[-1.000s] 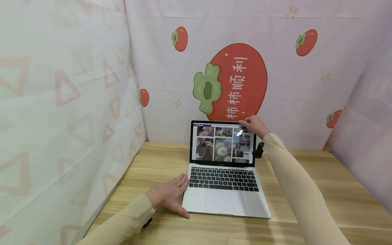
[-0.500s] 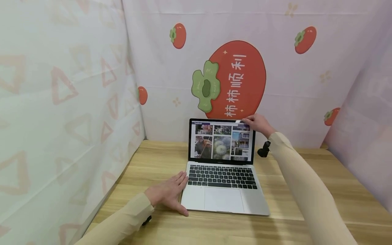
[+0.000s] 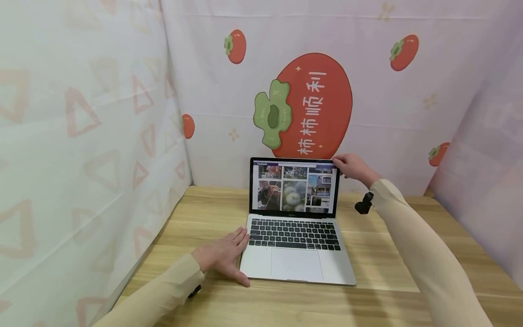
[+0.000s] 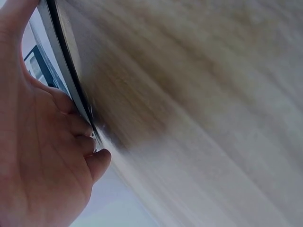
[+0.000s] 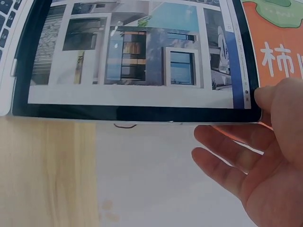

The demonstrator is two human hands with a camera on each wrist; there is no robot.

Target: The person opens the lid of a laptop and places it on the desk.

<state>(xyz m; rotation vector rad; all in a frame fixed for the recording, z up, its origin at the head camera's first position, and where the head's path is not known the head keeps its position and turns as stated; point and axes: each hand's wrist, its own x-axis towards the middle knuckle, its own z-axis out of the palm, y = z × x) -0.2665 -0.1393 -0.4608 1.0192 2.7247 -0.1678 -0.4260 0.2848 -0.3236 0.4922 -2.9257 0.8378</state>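
An open silver laptop (image 3: 297, 265) lies on the wooden table, its black-framed screen (image 3: 292, 187) raised and lit with a page of photos. At the screen's upper right corner, my right hand (image 3: 354, 168) pinches the edge; the right wrist view has the thumb (image 5: 264, 97) at the corner and other fingers reaching behind the lid. My left hand (image 3: 224, 255) lies beside the laptop's left side, fingers extended and touching the base near the keyboard (image 3: 294, 234), thumb apart near the front corner. From below, the left wrist view shows that palm (image 4: 42, 156) against the laptop's thin edge.
Wood-grain table (image 3: 220, 302) surrounds the laptop. Behind it hangs a pale cloth (image 3: 388, 104) printed with red persimmons, and another cloth (image 3: 94, 150) with triangles closes off the left. Small black wrist cameras (image 3: 363, 203) sit at the cuffs.
My right hand has slid rightward along the screen's top edge to its corner. The left hand stays at the base's side. The head view has shifted slightly.
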